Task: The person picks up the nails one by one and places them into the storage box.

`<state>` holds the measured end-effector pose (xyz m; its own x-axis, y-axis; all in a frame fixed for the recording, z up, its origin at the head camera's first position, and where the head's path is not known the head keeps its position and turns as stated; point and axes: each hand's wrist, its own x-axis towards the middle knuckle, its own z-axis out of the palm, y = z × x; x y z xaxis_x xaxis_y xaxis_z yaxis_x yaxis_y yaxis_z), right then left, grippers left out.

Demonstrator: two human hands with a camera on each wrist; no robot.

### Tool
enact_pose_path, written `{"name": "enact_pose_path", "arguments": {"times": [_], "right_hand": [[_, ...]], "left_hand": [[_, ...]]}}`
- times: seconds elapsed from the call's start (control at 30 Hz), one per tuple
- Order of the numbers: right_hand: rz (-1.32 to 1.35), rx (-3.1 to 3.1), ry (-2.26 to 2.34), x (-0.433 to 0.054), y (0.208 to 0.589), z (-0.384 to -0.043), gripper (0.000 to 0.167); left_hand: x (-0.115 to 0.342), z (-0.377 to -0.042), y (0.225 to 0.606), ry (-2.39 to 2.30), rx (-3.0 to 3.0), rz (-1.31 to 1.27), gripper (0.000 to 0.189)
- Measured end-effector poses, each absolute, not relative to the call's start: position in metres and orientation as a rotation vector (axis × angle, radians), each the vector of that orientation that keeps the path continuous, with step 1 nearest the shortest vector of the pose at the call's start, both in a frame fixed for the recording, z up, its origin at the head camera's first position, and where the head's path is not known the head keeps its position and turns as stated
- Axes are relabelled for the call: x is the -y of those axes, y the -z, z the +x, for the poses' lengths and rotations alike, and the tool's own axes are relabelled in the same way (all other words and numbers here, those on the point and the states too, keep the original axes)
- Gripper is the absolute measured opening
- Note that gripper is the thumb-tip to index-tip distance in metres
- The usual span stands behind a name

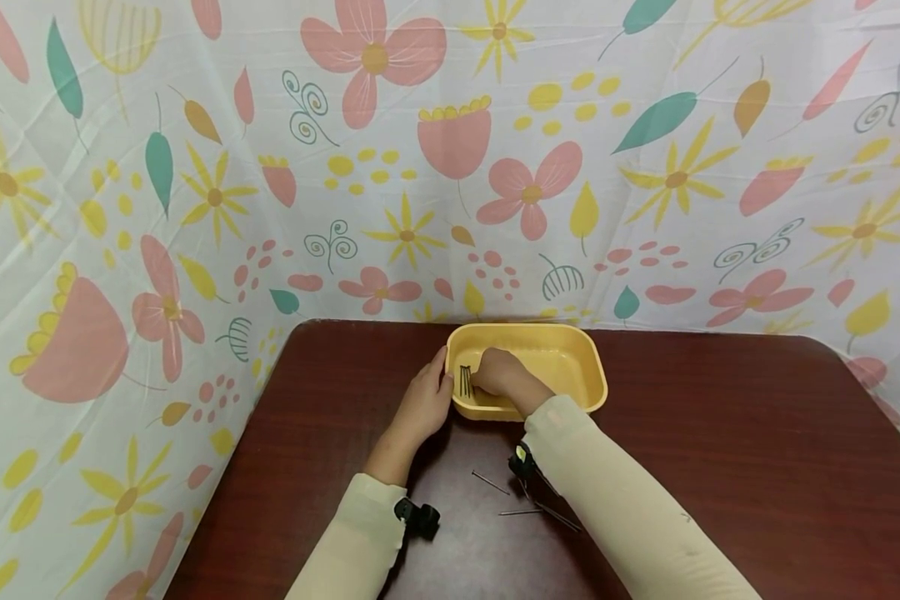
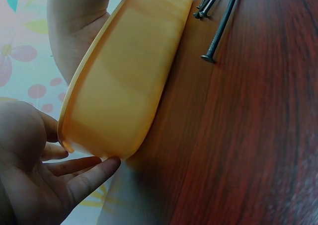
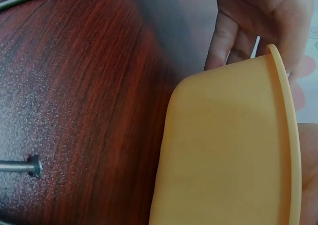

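A yellow plastic tray [image 1: 570, 332] stands near the back edge of the table. Inside it, along the left end, several dark nails [image 1: 465, 381] lie side by side. My left hand [image 1: 425, 398] rests against the tray's left end, fingers extended along the outer wall and thumb near the rim; the left wrist view shows the fingertips [image 2: 112, 164] touching the wall. My right hand [image 1: 501, 372] reaches over the front rim into the tray, its fingers curled at the rightmost nail, which it appears to pinch. The tray wall hides these fingertips in both wrist views.
Several loose nails lie on the dark wooden table [image 1: 720, 450] in front of the tray, among them one nail [image 1: 490, 481] near its middle and another nail [image 1: 520, 512] by the right sleeve. A flowered cloth [image 1: 525, 250] hangs behind the table and along its left side.
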<state>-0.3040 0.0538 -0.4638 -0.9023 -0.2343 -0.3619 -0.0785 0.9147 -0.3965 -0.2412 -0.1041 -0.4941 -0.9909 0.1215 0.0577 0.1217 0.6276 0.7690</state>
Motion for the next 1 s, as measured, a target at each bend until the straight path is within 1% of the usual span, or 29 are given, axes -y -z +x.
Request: {"name": "enact_pose_path", "arguments": {"times": [0.23, 0.53, 0.87, 1.0], "right_hand": [[-0.242, -2.666, 0.542, -0.0530, 0.4673, -0.3048, 0.022], [-0.187, -2.658, 0.580, -0.0534, 0.4675, -0.3037, 0.018], [-0.191, -2.666, 0.581, -0.0533, 0.4684, -0.3044, 0.021], [-0.192, -2.681, 0.570, -0.0531, 0.4690, -0.3058, 0.024]], "left_hand": [[0.1046, -0.2416, 0.4929, 1.348, 2.840, -0.206, 0.055], [0.1049, -0.2415, 0.4930, 1.359, 2.856, -0.205, 0.056], [0.1048, -0.2413, 0.4922, 1.357, 2.845, -0.206, 0.055], [0.1047, -0.2418, 0.4933, 1.357, 2.849, -0.206, 0.056]]}}
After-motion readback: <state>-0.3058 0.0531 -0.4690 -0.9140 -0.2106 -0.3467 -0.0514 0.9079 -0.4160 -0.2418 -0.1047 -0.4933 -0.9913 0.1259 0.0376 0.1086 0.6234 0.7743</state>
